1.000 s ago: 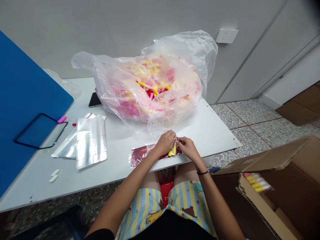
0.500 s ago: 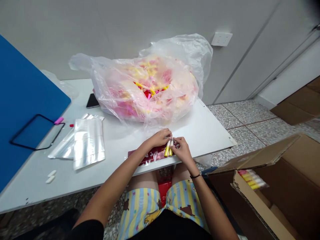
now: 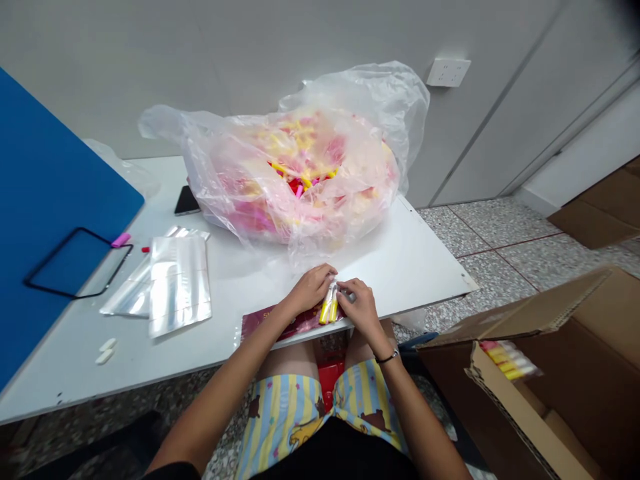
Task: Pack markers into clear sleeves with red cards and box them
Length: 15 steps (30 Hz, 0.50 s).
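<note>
- The pair of yellow-and-white tubes lies just below the middle of the frame, between the two hands, side by side with the yellow ends toward the bottom edge of the frame and the white ends toward the top.
- The left hand is to the left of the tubes, its fingers bent and reaching over to their white upper ends; the spread is narrow, but whether the fingertips pinch anything cannot be told.
- The right hand is to the right of the tubes, fingers curled, with the thumb side close against the right-hand tube near its white part; its grip is too small to make out.
- A dark red printed packet runs left from beneath the tubes along the near edge of the desk, partly covered by the left forearm.
- A large translucent bag full of pink, red and yellow pieces fills the upper middle of the frame, beyond both hands and well apart from the tubes.
- Clear plastic sleeves lie in the left part of the frame, with two small white pieces below them and a black phone above, beside the bag.
- At the lower right of the frame, an open cardboard box holds a wrapped row of yellow, white and pink pieces.
</note>
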### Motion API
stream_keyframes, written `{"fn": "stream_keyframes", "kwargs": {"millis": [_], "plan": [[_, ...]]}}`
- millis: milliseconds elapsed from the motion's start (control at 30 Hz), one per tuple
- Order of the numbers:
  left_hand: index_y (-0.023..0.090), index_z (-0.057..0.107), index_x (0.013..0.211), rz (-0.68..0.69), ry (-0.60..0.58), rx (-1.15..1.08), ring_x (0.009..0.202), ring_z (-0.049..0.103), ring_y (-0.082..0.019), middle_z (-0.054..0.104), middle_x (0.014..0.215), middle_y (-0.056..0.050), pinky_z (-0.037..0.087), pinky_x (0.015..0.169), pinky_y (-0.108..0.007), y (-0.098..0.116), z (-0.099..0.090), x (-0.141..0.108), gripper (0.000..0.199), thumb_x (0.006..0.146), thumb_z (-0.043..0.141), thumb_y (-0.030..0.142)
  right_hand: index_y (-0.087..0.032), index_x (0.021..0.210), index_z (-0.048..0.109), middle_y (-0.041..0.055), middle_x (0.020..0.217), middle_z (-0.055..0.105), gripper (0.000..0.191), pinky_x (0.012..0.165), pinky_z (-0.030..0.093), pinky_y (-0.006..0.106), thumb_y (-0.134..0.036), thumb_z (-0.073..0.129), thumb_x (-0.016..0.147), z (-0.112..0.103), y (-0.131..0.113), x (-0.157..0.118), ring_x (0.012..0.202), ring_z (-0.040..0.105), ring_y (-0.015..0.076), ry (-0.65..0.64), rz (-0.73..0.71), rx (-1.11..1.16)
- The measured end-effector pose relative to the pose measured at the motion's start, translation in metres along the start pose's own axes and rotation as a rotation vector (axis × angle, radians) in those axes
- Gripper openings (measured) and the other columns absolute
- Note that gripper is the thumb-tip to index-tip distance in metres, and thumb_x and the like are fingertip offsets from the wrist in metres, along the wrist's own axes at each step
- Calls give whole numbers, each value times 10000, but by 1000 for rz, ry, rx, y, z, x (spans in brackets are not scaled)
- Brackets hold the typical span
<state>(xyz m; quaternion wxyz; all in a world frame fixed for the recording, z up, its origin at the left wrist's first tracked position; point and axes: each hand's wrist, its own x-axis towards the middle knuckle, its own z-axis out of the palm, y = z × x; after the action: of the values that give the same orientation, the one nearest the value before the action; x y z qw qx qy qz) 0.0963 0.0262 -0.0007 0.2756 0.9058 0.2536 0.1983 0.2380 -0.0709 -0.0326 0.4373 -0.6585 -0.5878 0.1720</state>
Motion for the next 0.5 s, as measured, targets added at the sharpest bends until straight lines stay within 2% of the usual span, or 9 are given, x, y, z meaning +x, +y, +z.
{"fn": "stream_keyframes", "kwargs": {"millis": [33,67,133,200,367,500], "plan": [[182,517,1108,-26,-9,7,1017,544,-205,590,1074,-80,431,904,-353,4,-2,-8,246,929,399,302,-196,985,686,42,860,642,222,785,438,336,-185,579,791,0,0,0,813,575,197,6,1,-2],[190,482,1193,-48,-25,22,1091,521,-228,571,1160,-91,418,942,-380,9,-4,-17,344,892,483,356,-197,982,686,43,862,645,219,786,436,339,-185,578,792,0,-1,-1,819,575,200,12,2,-3],[207,366,1338,-61,-68,66,1194,462,-275,502,1297,-110,393,990,-427,18,-4,-34,690,760,653,451,-197,981,683,43,861,651,220,785,438,343,-180,579,789,-1,-1,-1,813,577,200,21,3,9],[214,275,1398,-55,-67,108,1239,428,-303,458,1352,-125,370,1018,-456,24,1,-47,895,668,731,459,-196,977,679,40,857,658,218,786,447,345,-177,580,784,-1,-1,-2,800,580,197,26,-3,36],[223,265,1393,-51,4,144,1241,432,-309,471,1349,-132,344,1030,-474,21,16,-56,866,684,726,411,-210,933,698,68,934,648,183,807,457,362,-218,560,812,-2,-2,-2,892,585,221,28,-40,26],[222,235,1413,-33,1,150,1242,426,-302,464,1365,-126,341,1030,-460,17,16,-55,898,693,725,442,-216,983,694,72,929,623,227,819,454,367,-256,506,862,-2,-5,-1,907,578,217,-23,-88,33]]}}
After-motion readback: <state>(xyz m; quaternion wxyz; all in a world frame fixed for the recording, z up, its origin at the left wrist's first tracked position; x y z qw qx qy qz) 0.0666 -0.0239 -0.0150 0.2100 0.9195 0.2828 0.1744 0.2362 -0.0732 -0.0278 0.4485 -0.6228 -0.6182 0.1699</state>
